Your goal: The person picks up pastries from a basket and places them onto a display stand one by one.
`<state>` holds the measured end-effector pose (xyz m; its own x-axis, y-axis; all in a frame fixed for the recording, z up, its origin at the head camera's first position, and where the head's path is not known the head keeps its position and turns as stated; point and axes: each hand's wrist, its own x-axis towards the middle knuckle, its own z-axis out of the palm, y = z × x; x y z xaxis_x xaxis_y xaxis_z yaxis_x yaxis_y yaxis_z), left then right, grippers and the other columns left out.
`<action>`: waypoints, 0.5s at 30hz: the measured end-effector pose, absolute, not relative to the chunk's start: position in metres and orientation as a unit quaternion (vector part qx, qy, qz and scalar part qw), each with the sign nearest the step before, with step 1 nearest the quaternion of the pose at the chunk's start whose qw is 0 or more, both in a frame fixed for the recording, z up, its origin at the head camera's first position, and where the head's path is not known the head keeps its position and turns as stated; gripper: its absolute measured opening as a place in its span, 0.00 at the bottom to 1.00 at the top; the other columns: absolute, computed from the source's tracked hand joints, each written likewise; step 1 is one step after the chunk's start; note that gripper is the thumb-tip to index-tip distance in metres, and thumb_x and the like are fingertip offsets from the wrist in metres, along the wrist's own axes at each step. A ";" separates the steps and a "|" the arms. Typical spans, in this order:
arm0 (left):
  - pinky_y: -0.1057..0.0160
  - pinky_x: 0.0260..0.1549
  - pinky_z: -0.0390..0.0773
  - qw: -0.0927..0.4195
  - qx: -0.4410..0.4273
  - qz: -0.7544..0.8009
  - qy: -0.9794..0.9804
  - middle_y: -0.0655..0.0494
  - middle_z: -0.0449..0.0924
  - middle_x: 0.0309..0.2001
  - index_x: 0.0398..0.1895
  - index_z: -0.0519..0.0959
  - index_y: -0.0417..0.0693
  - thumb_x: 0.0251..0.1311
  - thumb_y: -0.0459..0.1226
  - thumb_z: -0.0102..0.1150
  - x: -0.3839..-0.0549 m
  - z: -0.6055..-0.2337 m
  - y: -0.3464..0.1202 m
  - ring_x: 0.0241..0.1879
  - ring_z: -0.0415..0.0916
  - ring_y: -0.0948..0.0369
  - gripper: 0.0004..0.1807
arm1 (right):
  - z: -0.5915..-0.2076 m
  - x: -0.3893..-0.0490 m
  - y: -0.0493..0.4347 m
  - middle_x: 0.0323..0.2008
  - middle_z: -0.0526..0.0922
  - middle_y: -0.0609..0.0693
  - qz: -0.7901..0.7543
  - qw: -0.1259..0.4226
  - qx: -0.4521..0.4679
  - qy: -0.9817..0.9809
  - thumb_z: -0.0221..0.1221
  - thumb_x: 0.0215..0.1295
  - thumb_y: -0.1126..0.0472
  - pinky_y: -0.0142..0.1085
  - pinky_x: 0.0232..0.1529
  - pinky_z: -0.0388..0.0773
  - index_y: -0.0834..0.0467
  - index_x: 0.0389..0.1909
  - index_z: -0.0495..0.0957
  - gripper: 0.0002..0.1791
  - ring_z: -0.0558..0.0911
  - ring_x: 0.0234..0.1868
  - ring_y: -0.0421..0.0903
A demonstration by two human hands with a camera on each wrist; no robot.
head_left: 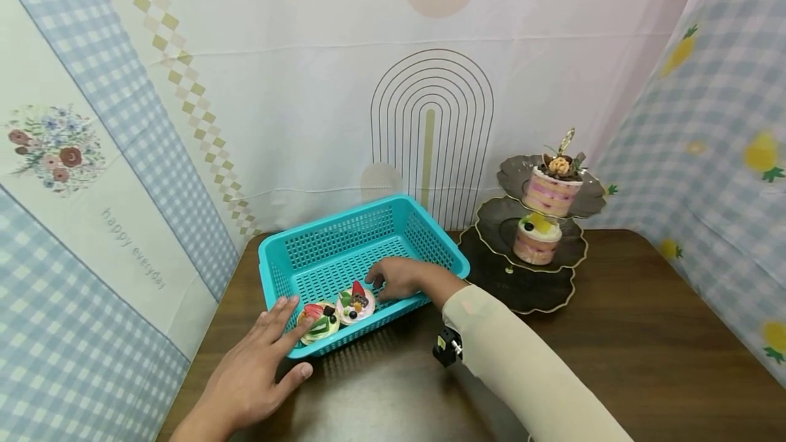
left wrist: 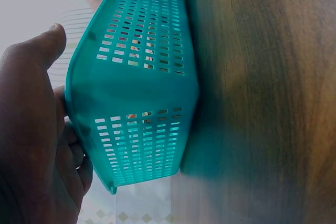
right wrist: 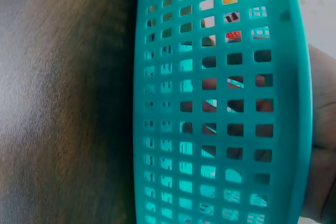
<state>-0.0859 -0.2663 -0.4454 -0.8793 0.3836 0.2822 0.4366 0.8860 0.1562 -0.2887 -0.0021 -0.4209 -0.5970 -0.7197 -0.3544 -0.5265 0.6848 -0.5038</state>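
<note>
A turquoise plastic basket (head_left: 340, 224) stands on the table, with two small fruit-topped cakes in its front left part. The left cake (head_left: 319, 326) has red fruit slices and green pieces on top; the right cake (head_left: 356, 304) carries a red wedge and dark berries. My left hand (head_left: 254, 360) lies over the basket's front left corner, fingers extended, the fingertips close to the left cake. Inside the basket, my right hand (head_left: 399, 278) has loosely bent fingers beside the right cake; whether they touch it is hard to see. Through the basket's holes, the right wrist view shows parts of those fingers (right wrist: 236, 129).
To the right stands a three-tier dark stand (head_left: 516, 292) with gold scalloped edges. Its top tier bears a layered cake (head_left: 552, 193) with nuts, the middle one a smaller layered cake (head_left: 535, 247). Patterned cloths (head_left: 295, 108) hang behind and beside the brown wooden table (head_left: 645, 333).
</note>
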 end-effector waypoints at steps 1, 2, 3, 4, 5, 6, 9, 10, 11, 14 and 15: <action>0.67 0.77 0.34 0.123 -0.213 -0.108 -0.963 0.52 0.48 0.82 0.79 0.65 0.56 0.71 0.61 0.54 -0.086 -0.446 -0.266 0.79 0.49 0.49 0.38 | -0.421 -0.288 -0.003 0.56 0.83 0.52 -0.179 0.279 -0.355 0.874 0.66 0.69 0.63 0.40 0.58 0.81 0.58 0.66 0.77 0.25 0.80 0.59 0.48; 0.67 0.77 0.34 0.123 -0.212 -0.107 -0.964 0.52 0.48 0.82 0.79 0.65 0.56 0.71 0.61 0.54 -0.086 -0.446 -0.267 0.79 0.49 0.49 0.38 | -0.422 -0.288 -0.003 0.56 0.83 0.52 -0.182 0.284 -0.355 0.872 0.67 0.68 0.63 0.39 0.57 0.81 0.58 0.66 0.77 0.26 0.81 0.58 0.48; 0.67 0.77 0.33 0.122 -0.212 -0.106 -0.964 0.52 0.47 0.82 0.79 0.65 0.56 0.71 0.61 0.54 -0.086 -0.446 -0.267 0.79 0.49 0.49 0.38 | -0.423 -0.287 -0.004 0.55 0.83 0.51 -0.184 0.290 -0.354 0.870 0.68 0.67 0.63 0.38 0.56 0.82 0.58 0.67 0.77 0.27 0.81 0.58 0.48; 0.67 0.77 0.33 0.121 -0.212 -0.106 -0.964 0.52 0.47 0.82 0.79 0.65 0.56 0.71 0.62 0.54 -0.086 -0.446 -0.267 0.79 0.48 0.49 0.38 | -0.423 -0.287 -0.005 0.55 0.83 0.51 -0.185 0.295 -0.353 0.868 0.69 0.67 0.62 0.38 0.55 0.82 0.58 0.67 0.76 0.28 0.81 0.57 0.47; 0.67 0.77 0.33 0.120 -0.211 -0.105 -0.964 0.52 0.47 0.82 0.79 0.65 0.56 0.71 0.62 0.54 -0.086 -0.446 -0.267 0.79 0.48 0.49 0.38 | -0.424 -0.286 -0.006 0.56 0.83 0.51 -0.184 0.299 -0.354 0.867 0.70 0.66 0.61 0.38 0.55 0.82 0.58 0.68 0.76 0.29 0.81 0.57 0.47; 0.67 0.77 0.33 0.119 -0.211 -0.105 -0.964 0.52 0.47 0.82 0.79 0.65 0.56 0.71 0.62 0.53 -0.086 -0.446 -0.267 0.79 0.48 0.49 0.39 | -0.424 -0.285 -0.007 0.56 0.83 0.51 -0.182 0.300 -0.355 0.866 0.71 0.65 0.60 0.38 0.54 0.82 0.58 0.68 0.75 0.31 0.81 0.57 0.47; 0.67 0.77 0.33 0.118 -0.212 -0.103 -0.965 0.52 0.47 0.82 0.79 0.65 0.56 0.71 0.62 0.53 -0.086 -0.446 -0.268 0.79 0.47 0.50 0.38 | -0.424 -0.284 -0.010 0.57 0.82 0.52 -0.171 0.298 -0.359 0.868 0.71 0.66 0.58 0.38 0.55 0.82 0.58 0.69 0.74 0.32 0.80 0.57 0.47; 0.67 0.77 0.33 0.119 -0.212 -0.103 -0.964 0.52 0.47 0.82 0.79 0.65 0.56 0.71 0.62 0.53 -0.086 -0.446 -0.268 0.79 0.47 0.50 0.38 | -0.424 -0.284 -0.011 0.57 0.82 0.52 -0.169 0.296 -0.358 0.869 0.70 0.66 0.58 0.38 0.54 0.82 0.57 0.70 0.74 0.32 0.80 0.58 0.47; 0.67 0.77 0.33 0.121 -0.213 -0.103 -0.964 0.52 0.48 0.82 0.79 0.65 0.56 0.71 0.61 0.54 -0.086 -0.446 -0.268 0.79 0.48 0.50 0.38 | -0.424 -0.284 -0.011 0.57 0.82 0.52 -0.167 0.295 -0.358 0.870 0.69 0.67 0.60 0.38 0.53 0.82 0.57 0.70 0.73 0.31 0.80 0.58 0.48; 0.68 0.77 0.33 0.130 -0.216 -0.104 -0.962 0.52 0.49 0.82 0.78 0.66 0.55 0.70 0.59 0.58 -0.086 -0.446 -0.267 0.79 0.48 0.50 0.38 | -0.423 -0.284 -0.010 0.57 0.82 0.53 -0.173 0.300 -0.351 0.870 0.65 0.68 0.68 0.37 0.47 0.81 0.57 0.71 0.72 0.31 0.80 0.59 0.49; 0.68 0.77 0.33 0.134 -0.216 -0.103 -0.962 0.51 0.49 0.81 0.78 0.66 0.54 0.69 0.58 0.59 -0.086 -0.446 -0.266 0.79 0.49 0.49 0.39 | -0.423 -0.284 -0.009 0.58 0.81 0.54 -0.174 0.302 -0.350 0.870 0.64 0.68 0.69 0.36 0.46 0.80 0.56 0.72 0.71 0.32 0.80 0.59 0.49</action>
<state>-0.0861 -0.2664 -0.4463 -0.8709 0.3882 0.3015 0.4434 0.8852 0.1409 -0.2841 -0.0093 -0.4234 -0.5729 -0.7131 -0.4040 -0.5034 0.6951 -0.5132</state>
